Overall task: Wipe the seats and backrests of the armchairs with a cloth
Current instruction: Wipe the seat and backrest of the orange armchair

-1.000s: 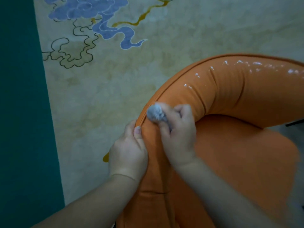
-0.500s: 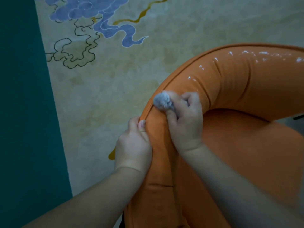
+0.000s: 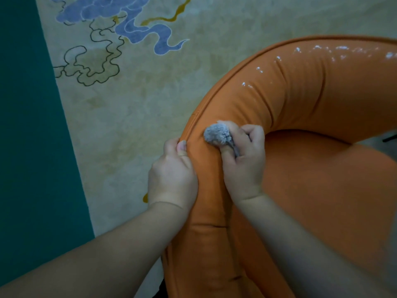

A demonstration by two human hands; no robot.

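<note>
An orange armchair [image 3: 311, 87] with a curved padded backrest fills the right half of the view, its seat [image 3: 322, 190] below the curve. Wet shiny spots sit on top of the backrest further right. My right hand [image 3: 242, 160] grips a small bunched grey cloth [image 3: 217, 134] and presses it on the left part of the backrest. My left hand [image 3: 174, 173] holds the backrest's outer piped edge, thumb on top and fingers curled round the rim.
A beige carpet [image 3: 139, 104] with blue cloud shapes and dark and yellow lines lies under the chair. A dark green strip [image 3: 25, 125] runs along the left side. A thin dark object [image 3: 390, 139] shows at the right edge.
The cloth and my right hand shifted a little along the backrest between frames. My left hand keeps its hold on the rim. The view shifted slightly.
</note>
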